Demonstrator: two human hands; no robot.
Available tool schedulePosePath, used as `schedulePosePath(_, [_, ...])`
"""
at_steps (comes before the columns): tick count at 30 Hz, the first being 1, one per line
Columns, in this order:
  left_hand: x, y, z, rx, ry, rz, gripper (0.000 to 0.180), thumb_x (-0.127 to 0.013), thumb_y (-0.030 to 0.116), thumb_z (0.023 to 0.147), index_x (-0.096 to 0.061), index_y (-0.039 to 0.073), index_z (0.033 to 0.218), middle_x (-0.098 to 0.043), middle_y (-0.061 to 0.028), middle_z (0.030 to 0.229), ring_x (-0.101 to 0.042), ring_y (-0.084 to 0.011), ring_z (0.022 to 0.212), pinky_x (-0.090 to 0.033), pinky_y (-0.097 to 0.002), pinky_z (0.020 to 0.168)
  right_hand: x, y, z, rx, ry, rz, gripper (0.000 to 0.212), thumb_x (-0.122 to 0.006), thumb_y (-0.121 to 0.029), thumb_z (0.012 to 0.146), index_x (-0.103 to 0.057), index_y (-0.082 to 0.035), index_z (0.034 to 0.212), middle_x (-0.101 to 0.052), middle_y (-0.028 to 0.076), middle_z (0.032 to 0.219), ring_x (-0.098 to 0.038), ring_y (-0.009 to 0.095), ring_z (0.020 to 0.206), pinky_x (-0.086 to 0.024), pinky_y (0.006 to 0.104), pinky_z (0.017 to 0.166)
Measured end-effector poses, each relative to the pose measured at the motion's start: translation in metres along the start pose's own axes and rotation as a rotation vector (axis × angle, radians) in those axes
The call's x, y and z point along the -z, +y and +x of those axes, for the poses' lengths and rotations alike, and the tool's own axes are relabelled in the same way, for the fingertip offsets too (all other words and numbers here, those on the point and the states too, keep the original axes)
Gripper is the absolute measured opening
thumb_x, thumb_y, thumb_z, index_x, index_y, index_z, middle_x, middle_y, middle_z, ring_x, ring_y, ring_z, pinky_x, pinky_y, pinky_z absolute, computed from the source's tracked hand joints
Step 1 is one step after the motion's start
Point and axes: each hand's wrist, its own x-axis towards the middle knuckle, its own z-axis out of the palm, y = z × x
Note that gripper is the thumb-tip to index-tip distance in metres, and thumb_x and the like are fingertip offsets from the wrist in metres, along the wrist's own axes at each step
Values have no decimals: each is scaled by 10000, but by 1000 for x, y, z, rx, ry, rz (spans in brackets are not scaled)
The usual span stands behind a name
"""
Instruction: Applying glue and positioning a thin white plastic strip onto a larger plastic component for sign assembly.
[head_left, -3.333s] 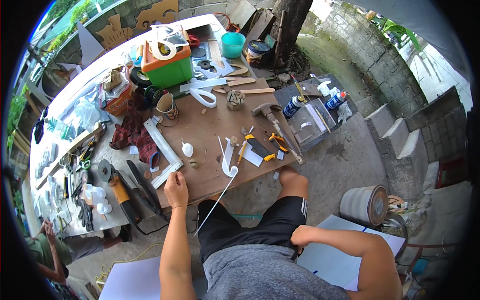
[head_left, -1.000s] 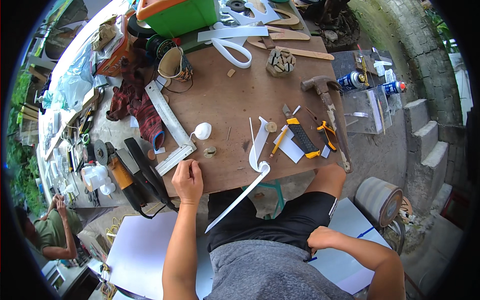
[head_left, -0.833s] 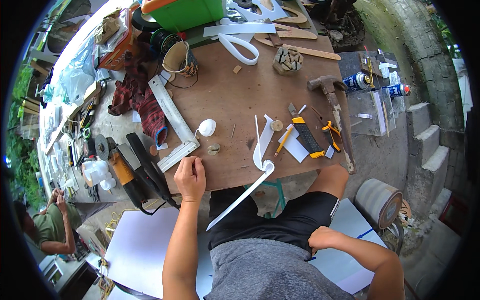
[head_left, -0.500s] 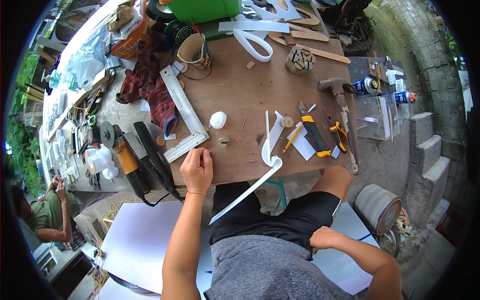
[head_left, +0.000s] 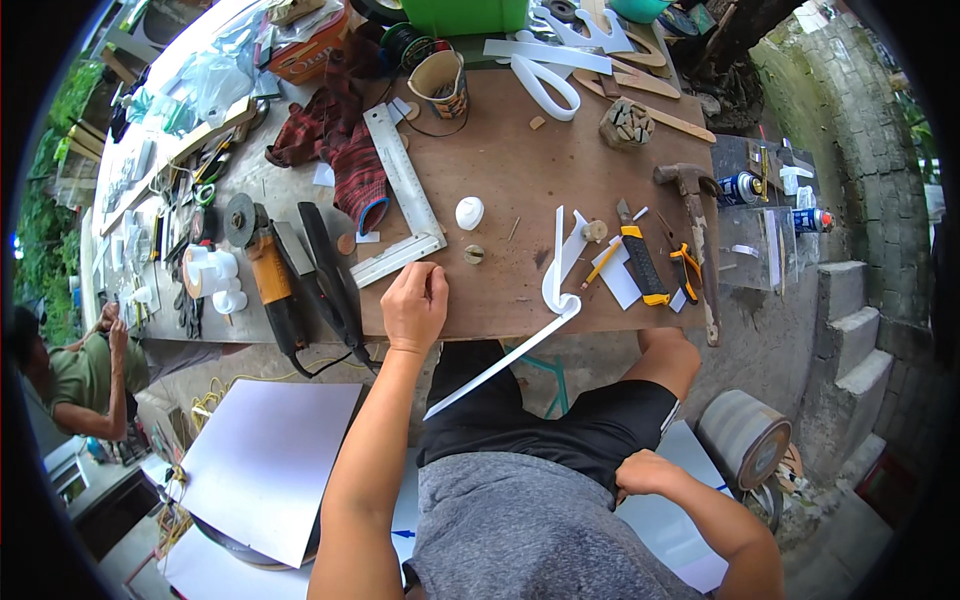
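Observation:
My left hand (head_left: pixel 415 308) rests in a loose fist on the near edge of the brown wooden board, with nothing seen in it. Just beyond it lies a metal try square (head_left: pixel 405 185), its short arm close to my knuckles. A white rounded piece (head_left: pixel 469 213) and a small round plug (head_left: pixel 473 254) sit to its right. My right hand (head_left: pixel 645 474) is curled against my hip, at the side of the black shorts; its fingertips are hidden. A curled white plastic strip (head_left: pixel 505 365) hangs over the board's edge between my hands.
A pencil (head_left: pixel 601 267), a utility knife (head_left: pixel 642 262), pliers (head_left: pixel 686 272) and a hammer (head_left: pixel 700 235) lie at the right. An angle grinder (head_left: pixel 268 265) is at the left. A cup (head_left: pixel 440 84) stands farther back. Another person (head_left: pixel 85 375) sits at far left.
The view has shifted, so the table and its things appear farther right. Both hands keep the same closed pose and place; nothing on the board has visibly been moved.

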Motion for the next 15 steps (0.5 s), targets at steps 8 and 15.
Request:
schedulePosePath(8, [-3,0,0,-5,11,-13,88,-678,130,958,-675,69,894,-648,-106,783,-638,-314,655,-505,-417,610,5,-4,-2,-25,1,15,387,-793,-455,836,-819,-72,881,-769,155,841,-759,345,897,-584,460,776])
schedulePosePath(15, [-3,-9,-1,-69,54,17,90,-677,113,965,-676,43,909,-656,-152,815,-635,-340,672,-500,-428,631,3,-5,2,-18,46,19,342,-796,-398,840,-805,-56,842,-768,136,816,-762,334,859,-586,461,745])
